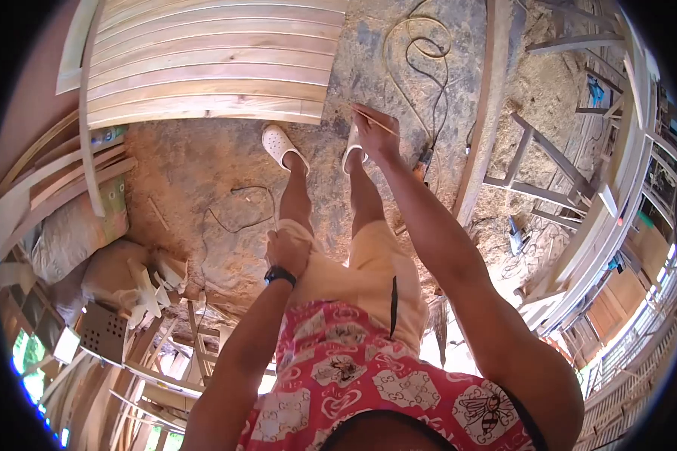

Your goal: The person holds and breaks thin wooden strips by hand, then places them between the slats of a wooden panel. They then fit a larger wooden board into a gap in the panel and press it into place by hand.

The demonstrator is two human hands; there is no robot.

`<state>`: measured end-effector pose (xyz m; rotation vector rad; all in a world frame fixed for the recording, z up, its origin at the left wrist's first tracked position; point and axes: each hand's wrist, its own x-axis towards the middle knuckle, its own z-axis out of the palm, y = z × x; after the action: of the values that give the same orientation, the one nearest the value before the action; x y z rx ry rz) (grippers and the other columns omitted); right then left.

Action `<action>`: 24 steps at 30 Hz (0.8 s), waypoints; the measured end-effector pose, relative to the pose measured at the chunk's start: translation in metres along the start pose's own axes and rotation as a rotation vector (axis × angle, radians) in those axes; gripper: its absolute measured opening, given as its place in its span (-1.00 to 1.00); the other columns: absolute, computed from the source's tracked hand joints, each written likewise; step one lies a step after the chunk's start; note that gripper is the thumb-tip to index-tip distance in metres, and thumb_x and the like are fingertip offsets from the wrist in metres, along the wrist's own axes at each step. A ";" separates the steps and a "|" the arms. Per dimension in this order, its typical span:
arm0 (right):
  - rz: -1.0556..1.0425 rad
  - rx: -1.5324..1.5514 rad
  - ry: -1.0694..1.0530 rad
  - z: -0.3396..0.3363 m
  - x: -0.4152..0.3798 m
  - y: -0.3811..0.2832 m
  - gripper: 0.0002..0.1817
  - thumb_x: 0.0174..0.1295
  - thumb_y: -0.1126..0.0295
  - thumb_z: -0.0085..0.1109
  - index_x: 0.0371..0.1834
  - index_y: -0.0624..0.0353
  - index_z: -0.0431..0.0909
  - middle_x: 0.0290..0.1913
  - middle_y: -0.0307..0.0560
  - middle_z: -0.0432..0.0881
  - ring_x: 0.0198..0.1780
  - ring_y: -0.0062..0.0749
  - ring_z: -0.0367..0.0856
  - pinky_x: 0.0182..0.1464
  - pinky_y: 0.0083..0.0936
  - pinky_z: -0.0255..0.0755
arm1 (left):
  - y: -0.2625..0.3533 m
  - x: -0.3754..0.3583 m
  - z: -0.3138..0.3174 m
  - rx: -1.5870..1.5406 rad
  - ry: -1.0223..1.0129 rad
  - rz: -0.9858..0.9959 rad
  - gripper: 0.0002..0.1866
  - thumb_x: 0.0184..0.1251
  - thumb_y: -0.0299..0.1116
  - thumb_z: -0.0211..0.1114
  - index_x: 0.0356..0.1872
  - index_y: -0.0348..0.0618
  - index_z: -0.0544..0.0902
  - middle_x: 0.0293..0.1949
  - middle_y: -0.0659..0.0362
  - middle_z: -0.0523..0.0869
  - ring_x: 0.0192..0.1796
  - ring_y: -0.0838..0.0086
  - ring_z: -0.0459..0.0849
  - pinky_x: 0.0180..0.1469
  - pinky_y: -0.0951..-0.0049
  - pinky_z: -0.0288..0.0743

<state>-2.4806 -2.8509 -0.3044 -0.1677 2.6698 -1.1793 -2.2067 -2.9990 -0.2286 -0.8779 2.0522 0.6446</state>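
Observation:
My right hand (pixel 377 135) reaches forward near the corner of a slatted wooden panel (pixel 210 69). Its fingers are closed round a thin, pale wooden stick (pixel 384 128); whether this is a pencil or a sliver of wood is too small to tell. The panel lies at the upper left, its strips running side to side. Resting on my left thigh, my left hand (pixel 289 252) has a dark watch (pixel 280 275) at the wrist and nothing visible in it. Its fingers lie against the shorts (pixel 353 274) and are partly hidden.
A looped cable (pixel 436 68) runs to a power tool (pixel 424 161) on the dusty floor. A long beam (pixel 483 128) lies right of it, with wooden frames (pixel 541 161) beyond. Boards (pixel 60 177) and a filled sack (pixel 75 237) stand at left. A thin cord (pixel 241 225) lies near my feet.

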 end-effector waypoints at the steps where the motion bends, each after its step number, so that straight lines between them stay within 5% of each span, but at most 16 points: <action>1: -0.017 0.006 -0.005 0.008 0.009 0.006 -0.82 0.26 0.27 0.29 -0.14 0.02 0.75 -0.29 0.06 0.75 -0.29 -0.01 0.74 -0.26 -0.27 0.62 | 0.000 0.004 0.001 -0.016 -0.006 -0.007 -0.38 0.08 -0.02 0.45 0.04 -0.28 0.54 0.07 -0.15 0.50 0.06 -0.09 0.62 0.07 -0.01 0.54; 7: -0.128 0.026 -0.092 0.017 0.041 0.004 -0.85 0.25 0.30 0.29 -0.18 0.04 0.75 -0.34 0.06 0.74 -0.33 -0.01 0.73 -0.31 -0.27 0.60 | 0.013 0.018 0.004 -0.031 0.002 -0.085 -0.33 0.07 -0.07 0.46 0.14 -0.22 0.45 0.11 -0.09 0.44 0.08 -0.07 0.59 0.07 -0.03 0.50; 9: -0.209 -0.045 -0.132 0.016 0.046 0.005 -0.84 0.27 0.41 0.32 -0.14 0.20 0.73 -0.33 0.03 0.77 -0.37 -0.27 0.77 -0.33 -0.48 0.60 | 0.014 0.022 0.004 -0.039 -0.020 -0.101 -0.31 0.07 -0.07 0.45 0.18 -0.19 0.43 0.12 -0.08 0.43 0.09 -0.07 0.58 0.08 -0.04 0.49; 22: -0.282 -0.120 -0.166 0.024 0.057 0.008 -0.86 0.25 0.40 0.33 -0.17 0.15 0.73 -0.27 0.00 0.78 -0.33 -0.18 0.78 -0.32 -0.43 0.62 | 0.019 0.026 0.007 -0.059 -0.002 -0.099 -0.32 0.10 -0.06 0.44 0.19 -0.16 0.42 0.09 -0.05 0.45 0.09 -0.05 0.60 0.06 -0.04 0.52; 24: -0.203 -0.087 -0.182 0.026 0.059 0.007 -0.85 0.26 0.32 0.28 -0.15 -0.01 0.76 -0.22 -0.04 0.77 -0.26 -0.08 0.75 -0.24 -0.32 0.63 | 0.017 0.026 0.007 -0.053 0.000 -0.101 -0.33 0.11 -0.06 0.44 0.19 -0.16 0.43 0.08 -0.05 0.45 0.08 -0.05 0.60 0.05 -0.03 0.52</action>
<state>-2.5313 -2.8759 -0.3354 -0.5446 2.5905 -1.0451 -2.2281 -2.9923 -0.2516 -1.0052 1.9843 0.6464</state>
